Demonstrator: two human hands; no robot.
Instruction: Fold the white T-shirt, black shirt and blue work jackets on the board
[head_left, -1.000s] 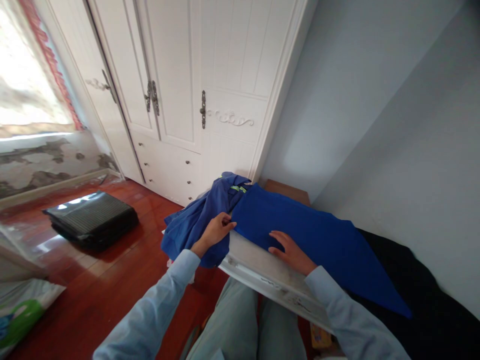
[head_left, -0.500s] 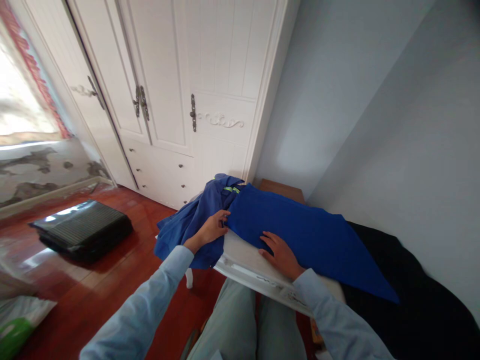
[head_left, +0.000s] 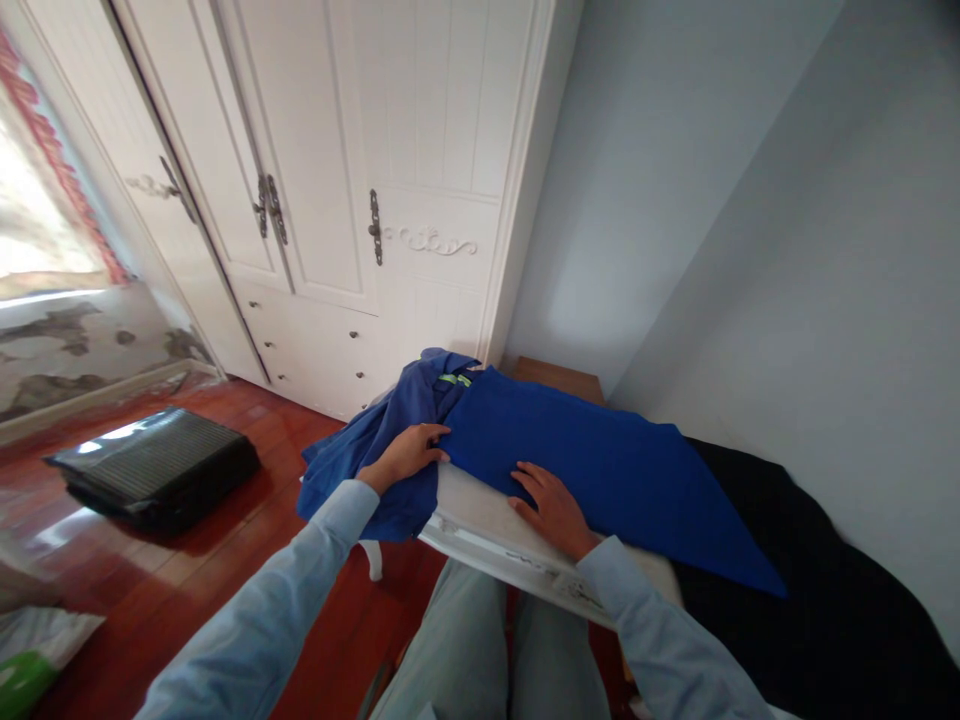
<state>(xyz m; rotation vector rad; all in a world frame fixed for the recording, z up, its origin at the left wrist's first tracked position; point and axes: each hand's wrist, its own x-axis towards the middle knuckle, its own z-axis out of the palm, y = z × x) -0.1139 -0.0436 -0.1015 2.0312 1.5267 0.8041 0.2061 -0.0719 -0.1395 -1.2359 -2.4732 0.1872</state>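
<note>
A flat piece of royal-blue cloth [head_left: 600, 450] lies lengthwise over a pale-topped white table [head_left: 480, 497]. Its left end meets a bunched blue garment [head_left: 371, 440] with yellow-green strips, which hangs over the table's left end. At the near left corner of the flat cloth, my left hand [head_left: 405, 455] rests with thumb and fingers apart, touching the edge. My right hand [head_left: 553, 508] lies open along the cloth's near edge, fingers stretched out, its palm partly over the bare tabletop.
Black fabric [head_left: 810, 560] spreads at the right, under the cloth's pointed end. Behind the table stand a white wardrobe [head_left: 442, 290] and a brown wooden piece [head_left: 559, 377]. A black plastic-wrapped case [head_left: 157, 465] and a white-green bag [head_left: 41, 645] sit on the red floor.
The view has shifted slightly, moving everything a little left in the picture. Both hands stay at nearly the same places on the cloth; the left fingers sit slightly flatter against its edge.
</note>
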